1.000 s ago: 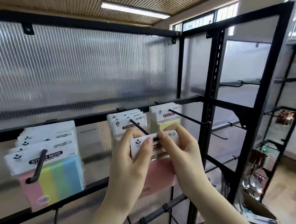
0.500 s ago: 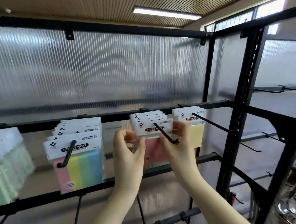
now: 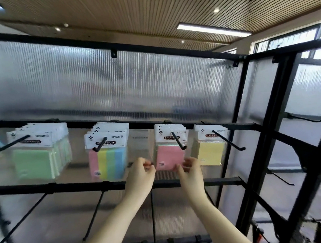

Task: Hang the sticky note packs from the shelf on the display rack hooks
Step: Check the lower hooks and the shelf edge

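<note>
Four bunches of sticky note packs hang on black metal hooks. The pink square pack (image 3: pixel 170 156) hangs on the third hook (image 3: pixel 178 141). The right hand (image 3: pixel 190 171) pinches its bottom corner. The left hand (image 3: pixel 140 176) is curled beside it, fingers pressed together, just touching its edge.

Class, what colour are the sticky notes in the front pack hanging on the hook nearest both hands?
Pink, under a white header card; the head view shows it.

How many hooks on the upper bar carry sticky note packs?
4, left to right: green packs, striped packs, pink packs, yellow packs. Another may hide beyond the left edge.
</note>
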Motion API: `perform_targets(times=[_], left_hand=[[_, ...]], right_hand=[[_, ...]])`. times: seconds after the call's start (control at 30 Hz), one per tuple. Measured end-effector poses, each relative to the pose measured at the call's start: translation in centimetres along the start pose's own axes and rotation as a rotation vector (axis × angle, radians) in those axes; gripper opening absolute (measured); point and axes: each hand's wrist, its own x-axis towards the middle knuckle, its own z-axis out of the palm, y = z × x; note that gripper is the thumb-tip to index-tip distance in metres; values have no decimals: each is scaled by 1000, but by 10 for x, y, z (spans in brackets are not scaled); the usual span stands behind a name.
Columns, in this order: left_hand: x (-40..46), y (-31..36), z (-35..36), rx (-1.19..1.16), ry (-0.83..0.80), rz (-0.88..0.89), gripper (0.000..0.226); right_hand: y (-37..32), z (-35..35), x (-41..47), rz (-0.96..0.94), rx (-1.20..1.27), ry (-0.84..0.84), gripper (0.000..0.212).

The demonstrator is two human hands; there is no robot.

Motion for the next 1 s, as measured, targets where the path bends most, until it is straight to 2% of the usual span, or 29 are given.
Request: perform_targets(times=[0.1, 0.17, 0.23, 0.43, 0.6, 0.8, 1.0], left_hand=[[-26, -2, -8, 58, -146, -48, 6], [-47, -2, -13, 87, -227, -70, 6], [-68, -4, -20, 91, -243, -91, 9], [-131, -14, -53, 163, -181, -147, 19], [-160, -32, -97, 211, -128, -246, 19], [-175, -66, -172, 286, -104, -369, 19], [-180, -118, -263, 300, -26, -458, 10]], right_hand=[[10, -11, -14, 134, -68, -78, 14], [13, -18, -27, 201, -101, -181, 22], [13, -26, -42, 187, -128, -259, 25], [-6, -27, -86, 38, -143, -349, 27], [-35, 2, -124, -79, -157, -530, 28], [-75, 71, -171, -189, -168, -805, 27], [-113, 162, -211, -261, -196, -954, 27]])
